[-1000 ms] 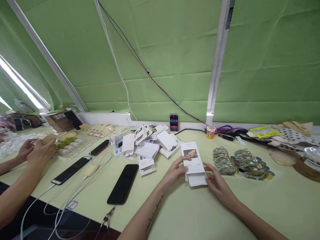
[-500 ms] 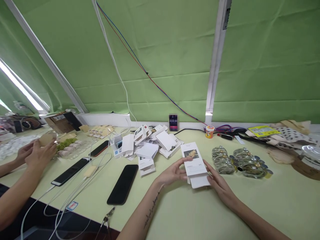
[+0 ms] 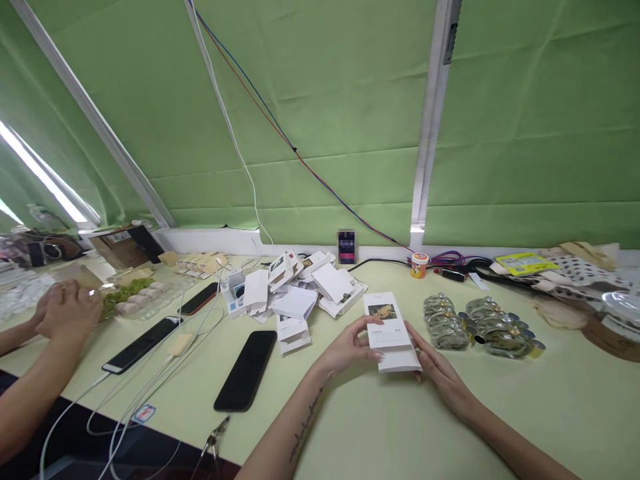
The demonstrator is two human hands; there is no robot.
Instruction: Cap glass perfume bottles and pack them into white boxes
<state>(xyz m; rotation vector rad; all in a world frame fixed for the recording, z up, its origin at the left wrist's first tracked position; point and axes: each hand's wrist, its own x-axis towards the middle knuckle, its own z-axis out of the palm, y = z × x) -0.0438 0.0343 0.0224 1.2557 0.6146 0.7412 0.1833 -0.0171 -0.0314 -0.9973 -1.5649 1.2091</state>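
A white carton [image 3: 391, 332] with a small flower picture on its face is held between both hands just over the table. My left hand [image 3: 350, 347] grips its left side, thumb near the lower end and fingers along the edge. My right hand [image 3: 437, 363] is closed on the right side and lower corner, its fingertips partly hidden behind the carton. To the right lie two rows of clear glass bottles [image 3: 445, 323] with gold and dark caps. A heap of similar white cartons [image 3: 295, 300] lies to the left.
A black phone [image 3: 245, 370] lies left of my forearm, beside white charging cables [image 3: 150, 393]. An orange tub [image 3: 419, 265] stands at the back. Another person's hands [image 3: 70, 310] are at the far left, near an egg tray [image 3: 145, 297]. A lidded cup [image 3: 617, 327] lies right.
The carton has tipped flatter and lower, and its loose bottom flap now looks folded in. My right thumb has come off its front. The other person's hands have drawn together.
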